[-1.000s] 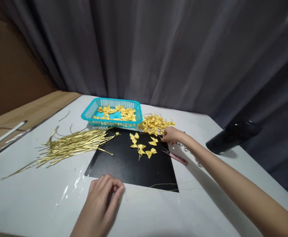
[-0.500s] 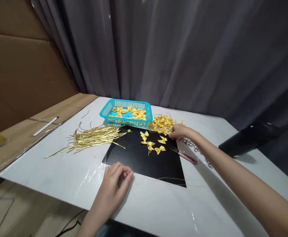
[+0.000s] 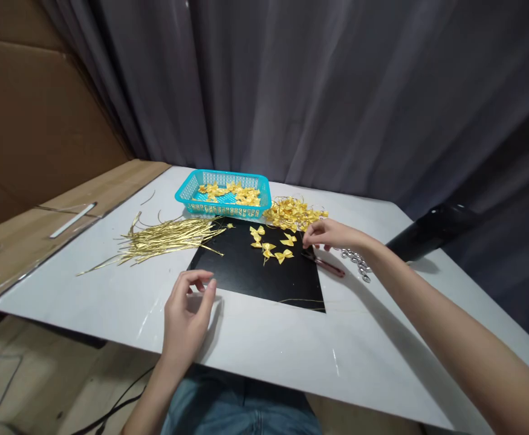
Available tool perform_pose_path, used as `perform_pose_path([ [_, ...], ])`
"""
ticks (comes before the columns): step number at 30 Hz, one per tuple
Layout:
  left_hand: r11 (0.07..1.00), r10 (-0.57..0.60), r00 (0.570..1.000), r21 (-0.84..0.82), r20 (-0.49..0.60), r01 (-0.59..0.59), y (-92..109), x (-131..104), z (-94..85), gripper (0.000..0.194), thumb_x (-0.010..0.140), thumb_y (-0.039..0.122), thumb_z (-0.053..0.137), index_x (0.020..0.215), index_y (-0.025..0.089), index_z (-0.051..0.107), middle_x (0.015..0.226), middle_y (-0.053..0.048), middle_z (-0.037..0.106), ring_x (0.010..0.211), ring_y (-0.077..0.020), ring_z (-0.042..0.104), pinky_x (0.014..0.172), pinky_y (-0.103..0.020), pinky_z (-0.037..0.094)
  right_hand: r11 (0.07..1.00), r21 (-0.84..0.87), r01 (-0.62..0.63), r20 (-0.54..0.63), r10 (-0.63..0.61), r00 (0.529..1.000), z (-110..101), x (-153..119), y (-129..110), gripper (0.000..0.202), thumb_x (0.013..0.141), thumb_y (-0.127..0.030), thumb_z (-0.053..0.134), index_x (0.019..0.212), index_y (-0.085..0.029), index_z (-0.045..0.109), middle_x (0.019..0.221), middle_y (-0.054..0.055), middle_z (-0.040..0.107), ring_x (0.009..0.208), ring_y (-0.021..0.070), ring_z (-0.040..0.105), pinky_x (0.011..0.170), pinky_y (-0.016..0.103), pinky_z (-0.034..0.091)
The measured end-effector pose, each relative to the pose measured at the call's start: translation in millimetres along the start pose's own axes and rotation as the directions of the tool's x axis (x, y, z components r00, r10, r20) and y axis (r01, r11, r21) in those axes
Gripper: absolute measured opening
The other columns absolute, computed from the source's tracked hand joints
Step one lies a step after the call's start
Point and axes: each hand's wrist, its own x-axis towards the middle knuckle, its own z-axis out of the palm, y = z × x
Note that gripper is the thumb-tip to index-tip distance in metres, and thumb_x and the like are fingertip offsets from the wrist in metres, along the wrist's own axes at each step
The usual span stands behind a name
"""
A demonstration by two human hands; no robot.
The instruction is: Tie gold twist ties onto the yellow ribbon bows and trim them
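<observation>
My left hand (image 3: 186, 320) hovers at the near left edge of a black mat (image 3: 228, 272), its fingers curved and thumb a little apart, nothing seen in them. My right hand (image 3: 325, 234) is at the mat's right edge with thumb and fingertips pinched together; what they hold, if anything, I cannot make out. Just below those fingertips lies a pair of thread snips (image 3: 330, 267) with a pinkish handle. Several yellow ribbon bows (image 3: 285, 256) are spread on the mat. Behind my right hand is a heap of yellow bows (image 3: 294, 211).
A turquoise basket (image 3: 223, 210) holding more bows stands at the back. Gold twist ties (image 3: 168, 238) lie in a bundle on the left. A silver chain (image 3: 357, 263) lies by my right forearm, a black cylinder (image 3: 427, 229) beyond it. A white stick (image 3: 74, 220) is far left.
My right hand has drawn back from the bow heap toward the snips. My left hand has lifted, its thumb and fingers loosening. The whole view has shifted slightly.
</observation>
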Motion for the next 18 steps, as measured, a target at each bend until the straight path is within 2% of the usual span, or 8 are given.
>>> perform_pose_path([
  [2, 1.000, -0.003, 0.998, -0.015, 0.057, 0.004, 7, -3, 5.0, 0.011, 0.089, 0.031, 0.054, 0.091, 0.021, 0.058, 0.087, -0.002, 0.058, 0.082, -0.0172, 0.053, 0.079, -0.031, 0.043, 0.975, 0.179, 0.133, -0.016, -0.132, 0.991, 16, -23, -3, 0.010, 0.080, -0.027, 0.065, 0.078, -0.016, 0.065, 0.078, 0.001, 0.066, 0.060, 0.0093, 0.055, 0.052, 0.021, 0.042],
  [5, 0.997, 0.014, 0.972, -0.075, 0.234, 0.004, 25, -8, 15.1, 0.012, 0.091, 0.029, 0.053, 0.093, 0.022, 0.061, 0.088, -0.002, 0.061, 0.088, -0.0178, 0.056, 0.083, -0.032, 0.041, 0.877, 0.408, 0.255, -0.065, -0.250, 0.966, 48, -49, -8, 0.021, 0.075, -0.039, 0.066, 0.078, -0.018, 0.061, 0.074, 0.000, 0.061, 0.055, 0.0084, 0.048, 0.049, 0.022, 0.037],
  [7, 0.991, 0.039, 0.943, -0.136, 0.330, 0.007, 40, -10, 21.5, 0.014, 0.092, 0.030, 0.052, 0.095, 0.022, 0.063, 0.090, -0.002, 0.062, 0.090, -0.0176, 0.057, 0.085, -0.032, 0.040, 0.805, 0.513, 0.298, -0.096, -0.292, 0.952, 70, -61, -11, 0.025, 0.074, -0.043, 0.066, 0.076, -0.019, 0.057, 0.075, 0.000, 0.059, 0.054, 0.0077, 0.044, 0.049, 0.022, 0.035],
  [9, 0.981, 0.040, 0.924, -0.191, 0.380, 0.036, 53, -10, 26.5, 0.016, 0.092, 0.032, 0.052, 0.096, 0.023, 0.065, 0.090, -0.002, 0.063, 0.089, -0.0173, 0.058, 0.085, -0.031, 0.040, 0.747, 0.582, 0.322, -0.113, -0.318, 0.941, 86, -69, -13, 0.026, 0.075, -0.043, 0.067, 0.075, -0.019, 0.056, 0.070, -0.002, 0.053, 0.052, 0.0076, 0.041, 0.047, 0.022, 0.033],
  [13, 0.954, 0.013, 0.912, -0.278, 0.409, 0.111, 67, -7, 32.8, 0.019, 0.091, 0.035, 0.054, 0.095, 0.022, 0.067, 0.091, -0.003, 0.066, 0.090, -0.0183, 0.059, 0.084, -0.031, 0.041, 0.617, 0.699, 0.362, -0.164, -0.354, 0.921, 103, -76, -13, 0.021, 0.076, -0.037, 0.073, 0.077, -0.019, 0.062, 0.068, -0.003, 0.053, 0.051, 0.0073, 0.041, 0.046, 0.021, 0.031],
  [18, 0.933, -0.017, 0.914, -0.321, 0.406, 0.160, 69, -6, 37.0, 0.018, 0.089, 0.032, 0.057, 0.079, 0.019, 0.063, 0.078, 0.000, 0.063, 0.079, -0.0160, 0.058, 0.079, -0.028, 0.040, 0.571, 0.711, 0.410, -0.219, -0.374, 0.901, 110, -77, -9, 0.020, 0.075, -0.036, 0.075, 0.076, -0.019, 0.064, 0.075, -0.001, 0.058, 0.053, 0.0074, 0.043, 0.046, 0.021, 0.033],
])
